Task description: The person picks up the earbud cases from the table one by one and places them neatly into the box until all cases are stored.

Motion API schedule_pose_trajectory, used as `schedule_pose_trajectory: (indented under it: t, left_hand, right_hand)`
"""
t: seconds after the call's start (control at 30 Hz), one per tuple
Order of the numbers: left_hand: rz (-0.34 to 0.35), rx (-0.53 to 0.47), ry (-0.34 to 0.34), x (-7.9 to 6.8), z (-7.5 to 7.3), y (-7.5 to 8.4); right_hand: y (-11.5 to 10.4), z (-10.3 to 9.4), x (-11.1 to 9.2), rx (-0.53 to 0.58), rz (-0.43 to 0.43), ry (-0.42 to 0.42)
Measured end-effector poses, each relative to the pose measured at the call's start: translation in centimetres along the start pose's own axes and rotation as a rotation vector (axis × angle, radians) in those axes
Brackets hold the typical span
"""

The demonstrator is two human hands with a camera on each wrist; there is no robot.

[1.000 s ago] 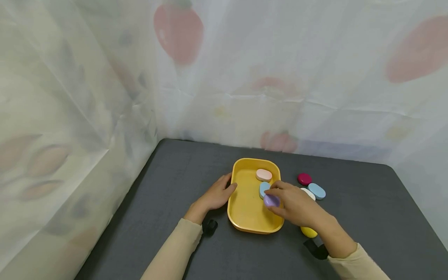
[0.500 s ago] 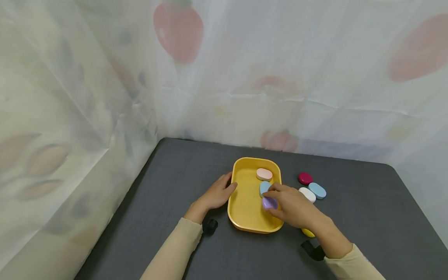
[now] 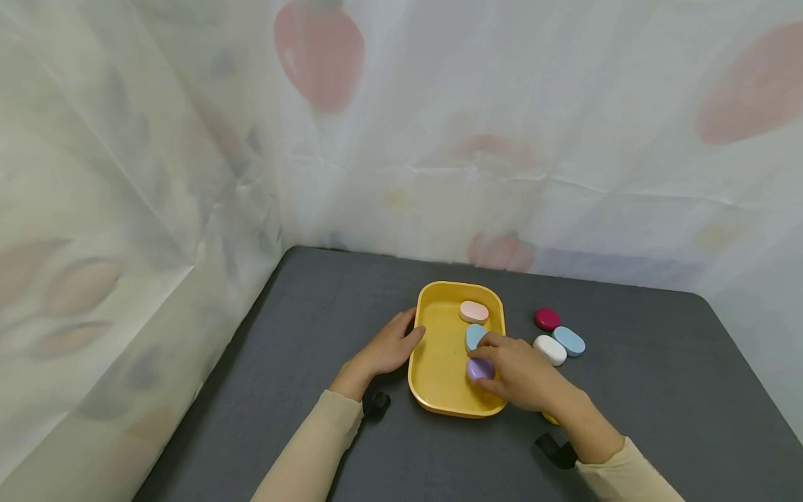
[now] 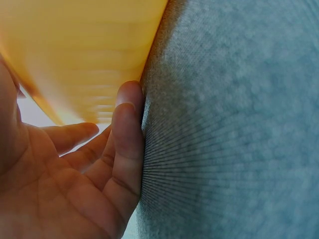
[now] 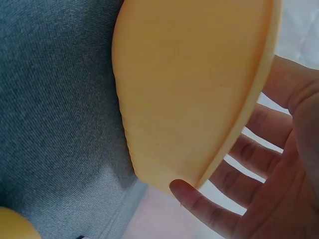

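A yellow tray (image 3: 442,380) with raised walls stands on the dark table. My left hand (image 3: 385,348) holds its left side, thumb at the rim and fingers against the outer wall; in the left wrist view, fingertips (image 4: 128,124) lie against the tray wall near the table. My right hand (image 3: 523,369) reaches over the right rim and pinches a purple, rounded, pill-shaped piece (image 3: 479,369) low inside the tray. Just behind it lies a light blue oval piece (image 3: 474,336), partly covered by my fingers. Farther back sits a pale pink oval piece (image 3: 473,312).
Right of the tray lie a crimson round piece (image 3: 547,320), a light blue oval piece (image 3: 569,341) and a white oval piece (image 3: 550,350). A yellow piece (image 3: 549,418) is mostly hidden beneath my right wrist. A printed curtain (image 3: 401,174) hangs behind the table.
My right hand has moved slightly left and lower into the tray with the purple piece. The white piece shows more fully now, the yellow one less. My left hand stays put.
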State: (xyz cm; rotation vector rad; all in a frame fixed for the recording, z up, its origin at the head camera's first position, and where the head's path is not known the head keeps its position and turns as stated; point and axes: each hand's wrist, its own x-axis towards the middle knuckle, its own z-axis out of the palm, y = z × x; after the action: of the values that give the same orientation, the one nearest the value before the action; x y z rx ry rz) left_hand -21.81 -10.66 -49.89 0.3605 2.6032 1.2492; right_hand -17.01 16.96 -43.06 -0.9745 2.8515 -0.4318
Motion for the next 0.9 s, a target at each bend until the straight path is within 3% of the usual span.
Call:
schedule_pose_trajectory:
  t: [0.37, 0.9]
  left_hand:
    - [-0.010, 0.002, 0.000, 0.0, 0.0, 0.1]
    - [-0.005, -0.006, 0.000, -0.1, 0.1, 0.1]
  right_hand:
    - [0.2, 1.3, 0.2, 0.006, -0.064, 0.041]
    - [-0.1, 1.9, 0.6, -0.087, -0.050, 0.008]
